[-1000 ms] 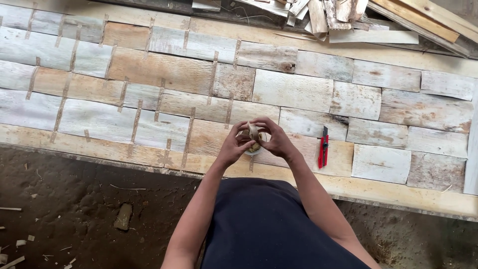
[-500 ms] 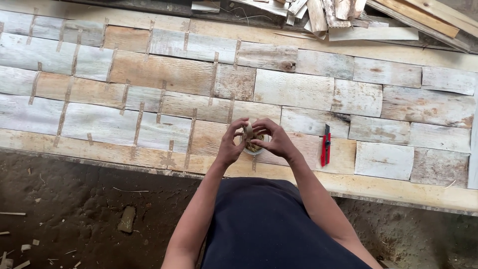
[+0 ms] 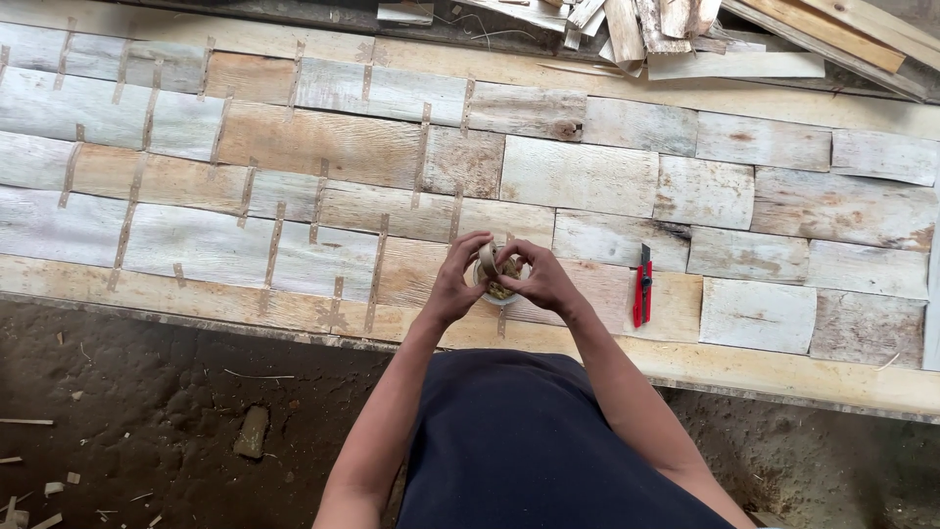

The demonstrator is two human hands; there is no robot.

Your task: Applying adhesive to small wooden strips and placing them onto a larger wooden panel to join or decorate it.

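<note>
I saw both hands closed on one tape roll (image 3: 496,271) held between them above the worktop (image 3: 578,176): left hand (image 3: 456,284) and right hand (image 3: 541,279) equally near. The red utility knife (image 3: 641,287) lay just right of the right hand, long axis pointing away from me.

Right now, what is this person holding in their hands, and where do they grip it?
A roll of tape: the left hand and right hand grip its rim from opposite sides, fingertips pinching the loose end on top.

A long panel of pale, weathered rectangular wood pieces (image 3: 578,176) spans the view from nine to three o'clock. Loose timber offcuts (image 3: 685,29) pile at one o'clock. Dark earthen floor (image 3: 147,411) lies at seven o'clock.
</note>
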